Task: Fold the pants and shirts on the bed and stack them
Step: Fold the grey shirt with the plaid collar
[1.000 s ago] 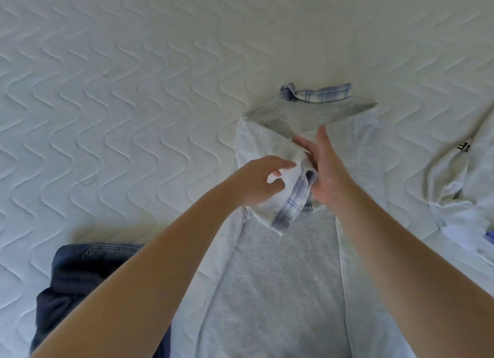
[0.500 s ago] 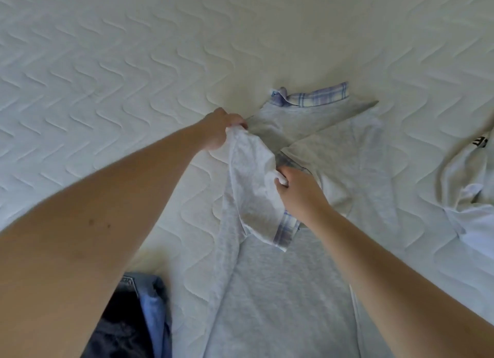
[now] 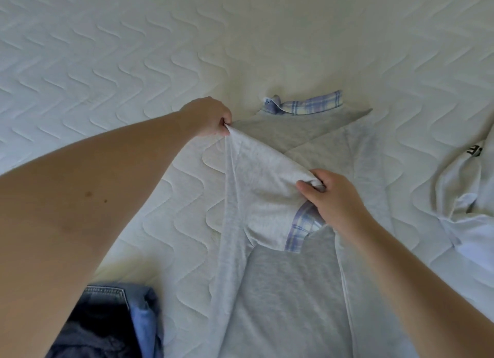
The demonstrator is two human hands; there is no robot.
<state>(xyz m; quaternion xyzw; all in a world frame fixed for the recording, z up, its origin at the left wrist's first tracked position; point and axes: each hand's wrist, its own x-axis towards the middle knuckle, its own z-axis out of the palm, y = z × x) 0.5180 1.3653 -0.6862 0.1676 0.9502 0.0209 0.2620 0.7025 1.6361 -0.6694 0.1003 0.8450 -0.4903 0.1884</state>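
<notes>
A light grey shirt (image 3: 288,299) with a plaid collar (image 3: 307,107) lies lengthwise on the white quilted bed (image 3: 112,71). Its left sleeve, ending in a plaid cuff (image 3: 302,229), is folded across the chest. My left hand (image 3: 208,117) pinches the shirt's left shoulder and lifts it slightly. My right hand (image 3: 331,197) grips the sleeve fabric just above the cuff. Dark blue jeans (image 3: 112,325) lie bunched at the lower left, partly hidden behind my left forearm.
Another pale garment (image 3: 470,192) with dark lettering lies crumpled at the right edge of the bed. Bare mattress stretches across the top and left of the view.
My left hand let go of the sleeve and went up-left to pinch the shoulder. My right hand closed on the sleeve near the cuff, and the fabric between them is now stretched.
</notes>
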